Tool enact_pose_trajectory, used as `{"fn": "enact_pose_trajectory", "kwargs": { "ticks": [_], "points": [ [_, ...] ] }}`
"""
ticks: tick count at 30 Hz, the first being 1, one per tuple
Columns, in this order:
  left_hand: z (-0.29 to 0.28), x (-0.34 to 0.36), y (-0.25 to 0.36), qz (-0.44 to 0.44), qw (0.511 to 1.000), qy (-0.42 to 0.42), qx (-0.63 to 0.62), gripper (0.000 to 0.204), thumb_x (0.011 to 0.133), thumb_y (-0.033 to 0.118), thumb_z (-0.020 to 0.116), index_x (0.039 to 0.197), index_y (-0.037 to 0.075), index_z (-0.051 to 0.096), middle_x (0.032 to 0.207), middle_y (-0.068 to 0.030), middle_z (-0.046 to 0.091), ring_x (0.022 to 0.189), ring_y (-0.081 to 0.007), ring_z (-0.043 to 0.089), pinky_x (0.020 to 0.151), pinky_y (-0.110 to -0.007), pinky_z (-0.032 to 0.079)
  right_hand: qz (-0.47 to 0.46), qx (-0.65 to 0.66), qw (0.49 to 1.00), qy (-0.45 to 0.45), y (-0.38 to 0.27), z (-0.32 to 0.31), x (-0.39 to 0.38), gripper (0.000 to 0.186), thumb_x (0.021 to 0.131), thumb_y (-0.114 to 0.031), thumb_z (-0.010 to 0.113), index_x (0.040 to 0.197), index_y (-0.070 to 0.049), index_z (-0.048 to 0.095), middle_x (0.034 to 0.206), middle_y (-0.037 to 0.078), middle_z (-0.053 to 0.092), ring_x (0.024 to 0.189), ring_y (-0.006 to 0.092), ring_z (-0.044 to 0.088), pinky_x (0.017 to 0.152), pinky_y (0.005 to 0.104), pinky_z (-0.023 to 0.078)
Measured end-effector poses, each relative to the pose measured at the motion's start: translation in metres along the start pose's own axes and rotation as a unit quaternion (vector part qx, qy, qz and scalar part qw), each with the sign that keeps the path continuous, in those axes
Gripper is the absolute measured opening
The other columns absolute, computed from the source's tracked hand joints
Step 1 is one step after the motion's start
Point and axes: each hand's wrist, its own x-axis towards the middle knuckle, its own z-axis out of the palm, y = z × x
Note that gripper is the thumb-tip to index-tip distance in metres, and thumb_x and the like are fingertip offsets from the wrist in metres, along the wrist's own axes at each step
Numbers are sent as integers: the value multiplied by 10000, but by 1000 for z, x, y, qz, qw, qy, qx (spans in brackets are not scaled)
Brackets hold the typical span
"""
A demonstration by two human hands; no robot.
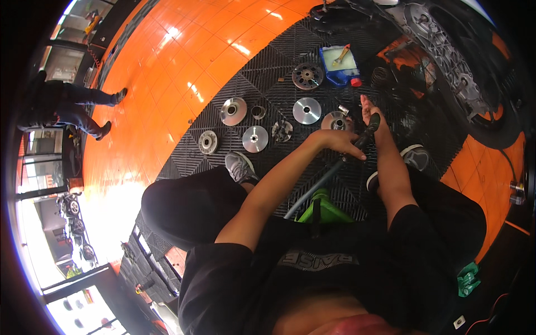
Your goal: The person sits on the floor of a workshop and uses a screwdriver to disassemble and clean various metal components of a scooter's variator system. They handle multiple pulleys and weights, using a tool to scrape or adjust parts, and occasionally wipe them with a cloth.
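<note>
Reaching over the black floor mat (262, 75), the open right hand (371, 111) and left hand (338, 140), grip unclear, meet beside a hose nozzle (369, 130), with metal discs (306, 106) seemingly spaced to stay separate.

Grey block lettering (319, 259), across a black shirt (385, 273)

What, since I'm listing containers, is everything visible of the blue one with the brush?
The blue, plastic-looking container lies on the black ribbed mat, its upper side open over pale greenish contents. A red cap sits at its near right corner; a yellow brush rests inside. The right hand is apart from it.
</note>
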Motion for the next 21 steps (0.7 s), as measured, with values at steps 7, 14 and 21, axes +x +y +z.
{"fn": "enact_pose_trajectory", "kwargs": {
  "ticks": [7,14,21],
  "points": [
    [0,-2,-5,-3,1000,8,-15,623,809,529,712,1208,60,614,1098,-101,678,1057,-207,623,934,-324,458,-53,-105,990,-81,18,11,-18,346,936,-104,534,602,-128,446,483,-20,361,386,106,329,384,260,294],
    [-2,-8,-3,-9,1000,12,-23,597,822,498,712,1209,52,625,1099,-87,681,1053,-195,624,928,-311,465,-111,-256,958,67,36,32,-37,335,771,130,554,674,-170,441,612,-31,420,418,112,359,382,259,286],
    [0,-7,-1,51,997,28,-41,543,810,534,720,1026,39,664,952,-71,691,915,-187,647,812,-309,491,-92,-78,992,-38,27,4,-3,385,647,161,493,764,-203,454,719,-5,410,610,179,429,521,328,364]
  ]
}}
